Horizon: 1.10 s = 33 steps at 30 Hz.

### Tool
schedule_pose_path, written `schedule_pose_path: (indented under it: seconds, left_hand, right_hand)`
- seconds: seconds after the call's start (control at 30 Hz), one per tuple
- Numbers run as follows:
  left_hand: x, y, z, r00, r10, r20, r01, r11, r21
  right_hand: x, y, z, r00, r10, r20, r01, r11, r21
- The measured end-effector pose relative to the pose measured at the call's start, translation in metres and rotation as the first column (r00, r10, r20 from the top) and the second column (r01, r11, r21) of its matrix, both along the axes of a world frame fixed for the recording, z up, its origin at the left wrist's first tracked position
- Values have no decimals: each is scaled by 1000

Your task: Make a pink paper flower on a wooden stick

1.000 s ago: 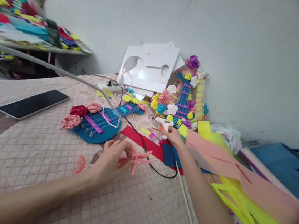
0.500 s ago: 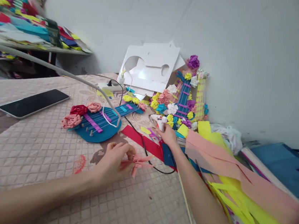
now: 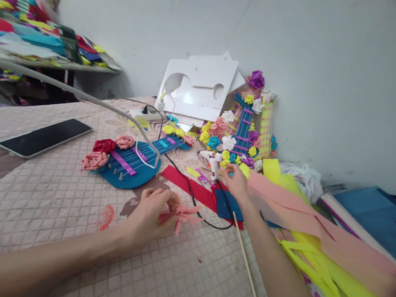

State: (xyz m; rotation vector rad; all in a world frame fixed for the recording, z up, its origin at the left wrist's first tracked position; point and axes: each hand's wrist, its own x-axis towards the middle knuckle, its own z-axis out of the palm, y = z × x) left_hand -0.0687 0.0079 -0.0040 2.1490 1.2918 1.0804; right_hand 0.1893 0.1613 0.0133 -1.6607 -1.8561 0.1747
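My left hand (image 3: pixel 155 212) pinches a pink crepe-paper piece (image 3: pixel 187 214) whose loose ends stick out to the right. Just right of a white hot glue gun (image 3: pixel 212 162), my right hand (image 3: pixel 236 179) has its fingers partly curled and apart, with nothing seen in them. The glue gun stands on its handle, nozzle to the left. Beyond my left hand lies a blue paper guitar (image 3: pixel 133 169) with strings, purple strips and red and pink paper roses (image 3: pixel 104 146) on its left side.
A phone (image 3: pixel 45 137) lies at left. A white cable (image 3: pixel 82 95) arches over the table, and a black cord (image 3: pixel 192 198) curves past a red strip (image 3: pixel 188 185). A wooden stick (image 3: pixel 247 266), pink paper (image 3: pixel 285 201) and yellow strips (image 3: pixel 316 271) lie right. Flowered guitars (image 3: pixel 245 125) lean on the wall.
My right hand has let go of the glue gun and drawn back to the right, leaving it standing. My left hand keeps its pinch on the pink crepe paper.
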Motion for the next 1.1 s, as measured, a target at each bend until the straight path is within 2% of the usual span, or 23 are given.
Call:
schedule_pose_path:
  seconds: [0.2,0.3,0.4,0.47,0.6,0.77,0.87,0.97,1.03,1.1]
  left_hand:
    - [-4,2,0,1000,0,-6,0,999,47]
    - [-2,5,2,1000,2,12,-3,999,49]
    - [8,8,7,999,-31,31,30,999,41]
    - [19,10,13,999,-48,17,47,997,64]
    - [50,11,23,997,-81,-15,82,991,101]
    - [81,5,21,988,-155,-7,155,985,75]
    - [86,-2,11,982,-190,-13,190,981,42]
    - [85,-9,-1,977,-215,-11,215,977,-15]
    - [83,-13,-7,973,-230,-14,229,972,-46]
    - [82,-16,-10,968,-249,-21,247,966,-70]
  right_hand:
    - [41,-87,23,985,-16,-170,29,997,74]
    - [58,-134,22,973,-30,-229,42,998,46]
    - [61,-170,4,997,-26,-79,19,996,-89]
    - [59,-186,-12,994,-45,99,52,996,-73]
    - [55,-195,-36,942,-80,327,94,995,-27]
    - [63,-185,-33,916,-119,384,122,992,17]
    - [66,-183,-28,956,-91,279,84,996,37]
    - [63,-190,-24,999,-39,6,39,998,45]
    - [58,-198,-22,989,-19,-150,30,997,71]
    - [51,-205,-20,979,21,-205,4,993,119]
